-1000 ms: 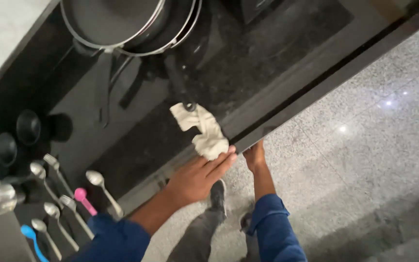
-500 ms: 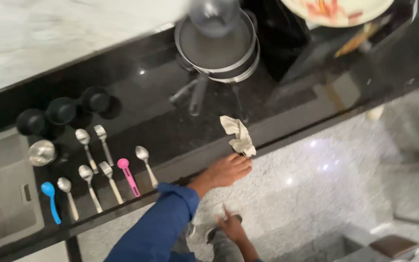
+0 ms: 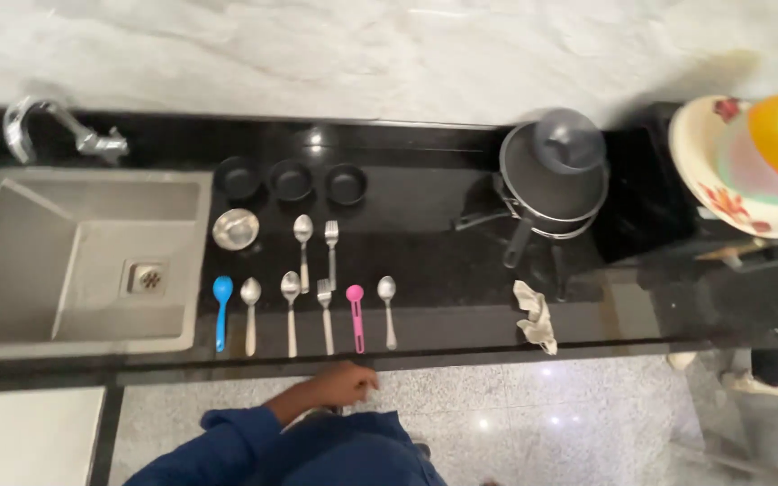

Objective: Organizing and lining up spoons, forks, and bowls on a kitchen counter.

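Blue sleeve at bottom edge; left hand [image 3: 330, 387] below counter edge, fingers loosely curled, grasping nothing, touching nothing. Right hand out of view. Nearest above it on black counter [image 3: 434, 261]: row of cutlery, pink spoon [image 3: 356, 315] just beyond hand, blue spoon [image 3: 221, 310] at row's left end beside sink [image 3: 11, 270]. Crumpled pale cloth [image 3: 536, 315] lies near counter's front edge, well right of hand. Farther back: three small black bowls [image 3: 291, 180], stacked dark pans [image 3: 551, 175], plates [image 3: 740, 166] at right.

left hand [image 3: 335, 385] loosely curled, empty
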